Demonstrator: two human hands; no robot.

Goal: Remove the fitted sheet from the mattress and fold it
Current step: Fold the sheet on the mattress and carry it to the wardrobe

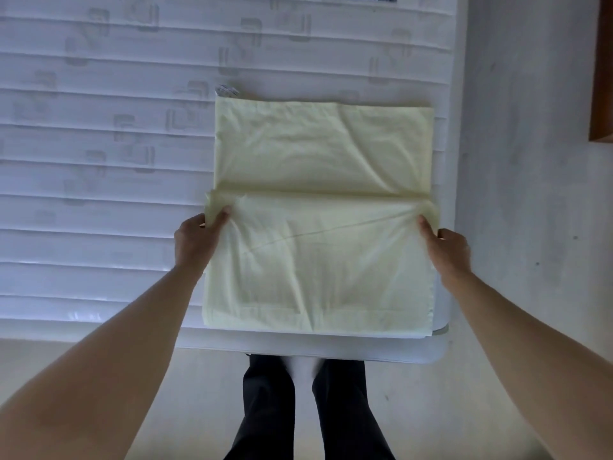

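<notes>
Sheet (pixel 318 207), pale yellow and already off, lies folded in a rectangle at the near right corner of the bare mattress (pixel 99 161). Left hand (pixel 195 240) pinches the left end of the folded-over layer, right hand (pixel 447 247) pinches the right end, and the fabric pulls taut between them. Dark trousers (pixel 298 410) stand just beside the mattress edge.

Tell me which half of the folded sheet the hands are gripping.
The near half, below the crease: the left hand and right hand pinch its top corners. The far half lies untouched.
</notes>
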